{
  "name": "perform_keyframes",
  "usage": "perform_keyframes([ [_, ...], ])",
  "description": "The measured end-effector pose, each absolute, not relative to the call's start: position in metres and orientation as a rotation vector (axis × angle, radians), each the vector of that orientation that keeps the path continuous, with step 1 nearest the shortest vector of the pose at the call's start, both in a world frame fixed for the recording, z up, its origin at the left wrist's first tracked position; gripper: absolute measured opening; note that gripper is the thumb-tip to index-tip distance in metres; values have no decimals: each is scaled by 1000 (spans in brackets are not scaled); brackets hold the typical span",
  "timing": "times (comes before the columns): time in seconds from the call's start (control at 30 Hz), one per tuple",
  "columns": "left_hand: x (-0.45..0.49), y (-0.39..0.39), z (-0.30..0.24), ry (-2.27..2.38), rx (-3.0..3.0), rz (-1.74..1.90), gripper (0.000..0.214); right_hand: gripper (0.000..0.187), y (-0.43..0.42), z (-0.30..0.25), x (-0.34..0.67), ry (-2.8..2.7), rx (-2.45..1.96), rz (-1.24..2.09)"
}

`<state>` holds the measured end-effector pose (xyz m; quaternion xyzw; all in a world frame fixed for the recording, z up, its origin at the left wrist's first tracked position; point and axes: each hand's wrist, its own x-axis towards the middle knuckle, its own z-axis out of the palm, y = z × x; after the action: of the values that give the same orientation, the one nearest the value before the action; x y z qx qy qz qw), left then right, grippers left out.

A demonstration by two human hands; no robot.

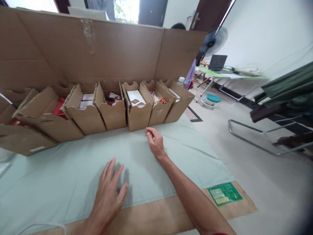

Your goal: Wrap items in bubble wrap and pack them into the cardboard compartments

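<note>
My left hand [110, 191] hovers low over the pale green cloth [73, 173], its fingers spread and nothing in it. Farther forward, my right hand [155, 142] has its fingers curled together near the thumb, with no object showing in them. It is just in front of an open cardboard box [139, 117] that contains a white box with brown shapes [136, 98]. To the right of that stands another cardboard box [160, 112] with small wrapped items. On its left, a cardboard box [112, 114] holds red and white packets [114, 97].
More open cardboard boxes continue the row, with white-purple boxes [86, 101] and a red item [59, 107] inside. A tall cardboard panel [117, 52] rises behind them. A green label [225, 194] lies near the table's front edge. Rightward are a fan [215, 40], stool [212, 98] and laptop table [234, 75].
</note>
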<state>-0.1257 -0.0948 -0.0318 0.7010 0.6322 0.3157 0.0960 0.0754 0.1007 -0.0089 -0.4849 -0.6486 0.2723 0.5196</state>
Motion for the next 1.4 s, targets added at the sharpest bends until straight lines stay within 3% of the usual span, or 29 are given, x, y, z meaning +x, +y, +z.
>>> perform_keyframes([
  [0.17, -148, -132, -60, 1936, 2237, 1073, 43, 48, 101, 53, 6, -1930, -1015, 641],
  [0.3, -144, -131, -57, 1962, 2222, 1121, 36, 71, 133, 108, -45, -2172, -1328, 395],
  [0.4, -142, -129, -55, 1968, 2162, 1177, 32, 52, 151, 132, -64, -2187, -1607, 159],
  [0.53, -142, -129, -57, 1937, 2076, 1277, 34, 27, 148, 138, -67, -2197, -1651, 31],
  [0.73, -143, -126, -61, 1929, 1764, 1453, 57, 16, 91, 123, -37, -2171, -1393, 165],
  [0.93, -154, -125, -55, 1893, 1189, 1577, 66, 16, -5, 120, 36, -2132, -1016, 367],
  [1.1, -152, -126, -42, 1851, 993, 1565, 70, 12, -27, 111, 111, -1872, -1077, 515],
  [1.13, -149, -126, -39, 1839, 990, 1555, 71, 15, -25, 106, 124, -1738, -1135, 565],
  [1.27, -140, -120, -20, 1794, 988, 1549, 73, 65, -19, 75, 161, -1336, -1212, 830],
  [1.4, -145, -95, 6, 1743, 951, 1563, 82, 89, -32, 42, 161, -1547, -1116, 1100],
])
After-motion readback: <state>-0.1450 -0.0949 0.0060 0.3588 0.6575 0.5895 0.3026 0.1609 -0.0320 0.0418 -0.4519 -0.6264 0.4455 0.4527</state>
